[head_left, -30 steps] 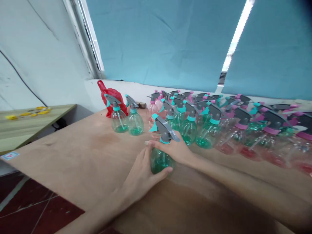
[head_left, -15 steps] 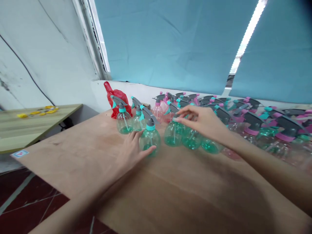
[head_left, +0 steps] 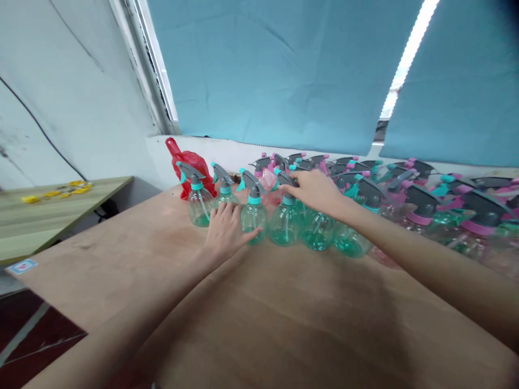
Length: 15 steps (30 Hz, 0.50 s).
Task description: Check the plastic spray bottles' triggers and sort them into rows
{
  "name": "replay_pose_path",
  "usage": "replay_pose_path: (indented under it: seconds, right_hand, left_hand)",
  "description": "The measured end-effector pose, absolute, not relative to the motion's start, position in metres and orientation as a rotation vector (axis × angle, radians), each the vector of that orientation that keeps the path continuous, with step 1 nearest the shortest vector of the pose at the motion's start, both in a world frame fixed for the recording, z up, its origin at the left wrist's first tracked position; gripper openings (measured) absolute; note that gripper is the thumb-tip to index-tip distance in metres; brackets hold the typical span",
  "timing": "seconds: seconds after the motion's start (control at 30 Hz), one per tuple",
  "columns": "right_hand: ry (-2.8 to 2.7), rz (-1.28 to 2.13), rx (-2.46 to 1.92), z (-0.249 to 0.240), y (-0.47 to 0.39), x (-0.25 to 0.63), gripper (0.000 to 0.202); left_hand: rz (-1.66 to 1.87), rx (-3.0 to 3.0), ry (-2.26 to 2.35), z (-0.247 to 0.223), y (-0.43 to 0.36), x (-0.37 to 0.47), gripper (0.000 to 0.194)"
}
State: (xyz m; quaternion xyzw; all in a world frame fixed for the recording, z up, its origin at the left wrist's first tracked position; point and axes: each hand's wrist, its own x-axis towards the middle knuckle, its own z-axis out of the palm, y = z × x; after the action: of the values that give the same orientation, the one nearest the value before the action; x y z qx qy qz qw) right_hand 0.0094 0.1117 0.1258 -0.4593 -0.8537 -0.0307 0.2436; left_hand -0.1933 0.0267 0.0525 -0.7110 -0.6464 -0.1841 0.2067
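Observation:
My left hand (head_left: 223,229) is at the left end of a row of clear green spray bottles with grey heads and turquoise collars. Its fingers are spread, with the thumb reaching across the lower front of one spray bottle (head_left: 254,216). The fingertips overlap another spray bottle (head_left: 225,190) behind; whether they touch it I cannot tell. My right hand (head_left: 314,190) has its fingers closed around the grey head of a neighbouring spray bottle (head_left: 284,227), which stands upright on the table. A little green shows low in these bottles.
Farther left stands one more green spray bottle (head_left: 199,208) by a red plastic bag (head_left: 188,162). Many pink and green spray bottles (head_left: 421,202) crowd the right side of the wooden table (head_left: 267,313). Yellow pieces (head_left: 77,186) lie on a side table (head_left: 24,227).
The spray bottle by my left hand has shifted back and right, into line beside its neighbour. My right hand has moved from that neighbour's collar up to its head.

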Motion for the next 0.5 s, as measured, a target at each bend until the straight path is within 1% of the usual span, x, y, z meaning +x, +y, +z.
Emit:
replay_pose_path:
  seconds: [0.23, 0.5]
  right_hand:
    - [-2.331, 0.015, -1.184, 0.127, 0.103, 0.015, 0.032]
    - [-2.326, 0.176, -1.115, 0.128, 0.081, 0.023, 0.030]
  left_hand:
    - [-0.480, -1.940, -1.726, 0.051, 0.040, -0.199, 0.062]
    - [-0.486, -1.925, -1.708, 0.048, 0.047, -0.199, 0.065]
